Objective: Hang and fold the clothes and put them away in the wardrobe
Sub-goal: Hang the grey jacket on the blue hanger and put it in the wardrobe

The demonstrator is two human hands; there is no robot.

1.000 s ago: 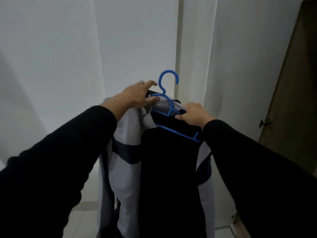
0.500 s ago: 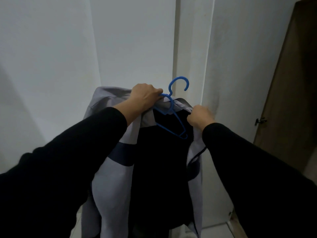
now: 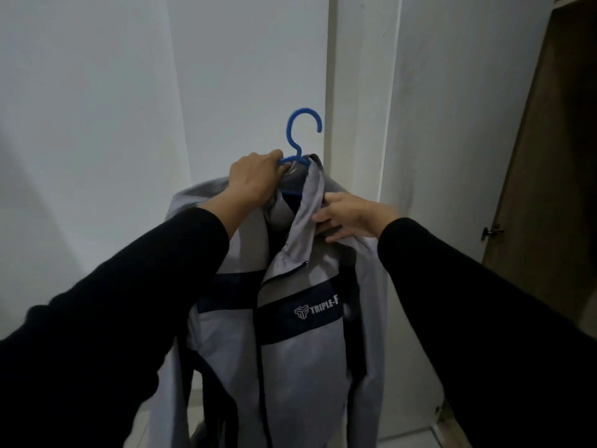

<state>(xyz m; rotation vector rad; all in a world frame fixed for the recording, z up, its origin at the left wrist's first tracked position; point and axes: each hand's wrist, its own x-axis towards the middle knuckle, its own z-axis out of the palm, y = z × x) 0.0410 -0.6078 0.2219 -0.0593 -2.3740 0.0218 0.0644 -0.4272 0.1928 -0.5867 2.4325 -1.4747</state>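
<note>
A light grey jacket (image 3: 300, 367) with a dark navy chest band and white lettering hangs on a blue plastic hanger (image 3: 298, 137), held up in front of me. My left hand (image 3: 255, 177) grips the hanger's neck together with the jacket's collar. My right hand (image 3: 350, 218) rests on the jacket's right shoulder with fingers spread, pressing the fabric. The hanger's hook sticks up free above the collar; its arms are mostly hidden inside the jacket.
White walls and a white door frame (image 3: 358, 92) stand right behind the jacket. An open brown wardrobe door (image 3: 533, 195) with a small metal latch (image 3: 491, 232) is at the right. Pale floor tiles (image 3: 151, 425) show below.
The jacket's right front has been drawn over the hanger, hiding the dark lining and showing the lettered band. The hanger has turned upright. My right hand moved to the shoulder.
</note>
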